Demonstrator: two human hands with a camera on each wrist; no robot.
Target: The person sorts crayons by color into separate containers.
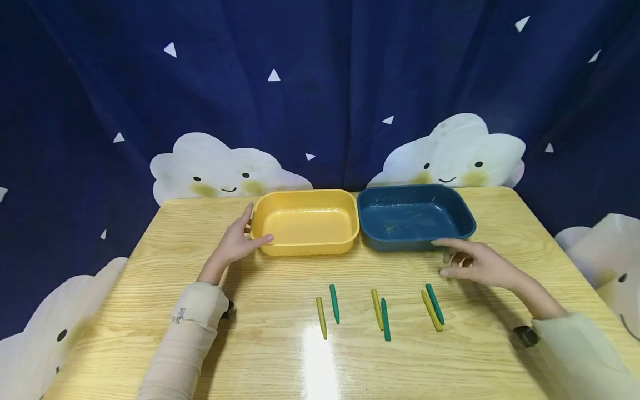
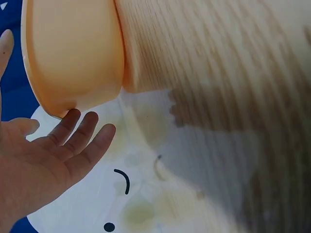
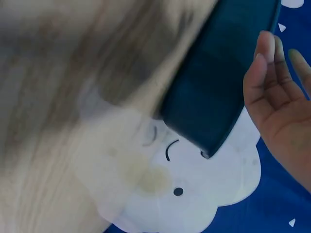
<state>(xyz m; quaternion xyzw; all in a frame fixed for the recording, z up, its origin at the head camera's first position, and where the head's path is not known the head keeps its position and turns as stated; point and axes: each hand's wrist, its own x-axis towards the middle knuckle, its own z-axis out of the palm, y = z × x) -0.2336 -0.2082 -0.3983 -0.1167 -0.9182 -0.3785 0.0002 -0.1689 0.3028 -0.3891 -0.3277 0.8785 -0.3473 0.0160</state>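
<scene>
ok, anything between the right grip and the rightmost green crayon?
Nothing visible: in the head view, bare tabletop separates the right grip from that green crayon; the yellow crayon alongside lies on its far side.

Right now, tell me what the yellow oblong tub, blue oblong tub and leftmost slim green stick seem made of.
Yellow oblong tub: probably plastic, satin; smooth walls, soft highlights.
Blue oblong tub: likely plastic, glossy; bright reflections inside.
Leftmost slim green stick: perhaps wax, smooth-looking and crayon-shaped; material uncertain.
</scene>
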